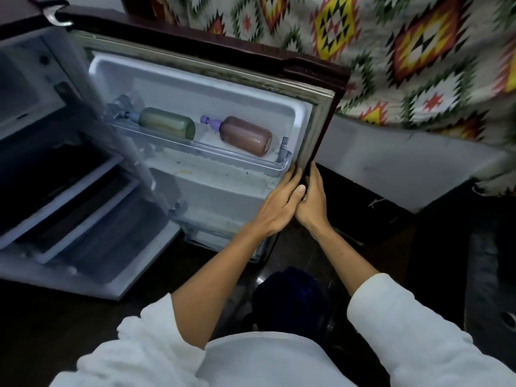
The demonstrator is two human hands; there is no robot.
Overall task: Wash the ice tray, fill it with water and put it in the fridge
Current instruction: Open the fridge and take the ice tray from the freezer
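From the head camera, a small fridge (92,255) stands on the dark floor (69,325) at the left, its compartment open and dim, with pale-edged shelves (83,188) slanting across it. The picture is too dark and blurred to tell whether the ice tray lies inside it, and neither hand carries it. The fridge door (223,88) is swung wide to the right, its white inner lining facing the camera and a grimy grey gasket (321,115) running round its rim. On the clear door shelf (223,156) two bottles lie on their sides, apart from each other: a green bottle (167,122) to the left and a brown bottle (245,135) to the right, each with a purple cap pointing left. Both hands meet at the door's free edge, just below that shelf. The left hand (276,205) reaches in from the lining side, its fingers (293,178) pressed together along the gasket, with the thumb bent toward the edge so that it grips the rim. The right hand (314,201) lies on the door's outer side, touching the left, with its fingers (315,175) straight, close together and flat against the dark outer face. Both forearms come out of white sleeves (418,317). Behind the door hangs a patterned cloth (405,51) of yellow, red and green diamonds on white.
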